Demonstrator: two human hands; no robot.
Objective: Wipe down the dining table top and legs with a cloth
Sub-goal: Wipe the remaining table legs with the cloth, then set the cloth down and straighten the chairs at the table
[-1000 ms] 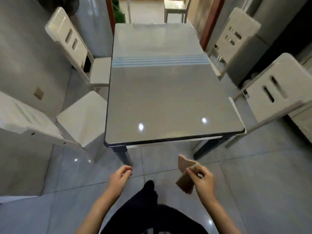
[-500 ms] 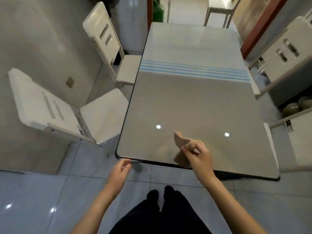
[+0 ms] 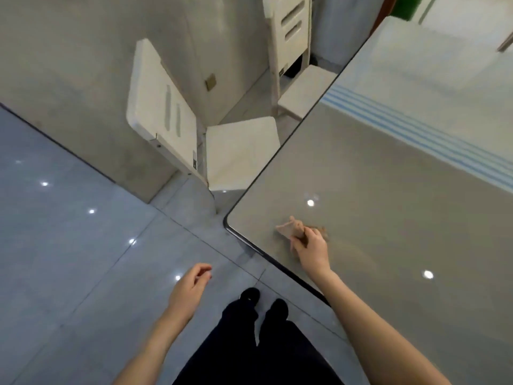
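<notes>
On glossy tabletop (image 3: 388, 176), right hand (image 3: 312, 250) grips crumpled tan cloth (image 3: 288, 229); left hand (image 3: 188, 290) hangs loose.

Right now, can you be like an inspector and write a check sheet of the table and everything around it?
Surface: glossy grey table top with blue stripes across it and reflected lights.
Job's things: tan cloth, bunched, at the top's near corner; whether it touches the top is unclear.
Clutter: nothing seen.
Hands: right hand grips the cloth over the table; left hand hangs loosely curled over the floor and holds nothing.
Cables: nothing seen.
Surroundings: two white chairs along the table's left side, a grey tiled floor and a grey wall.
</notes>
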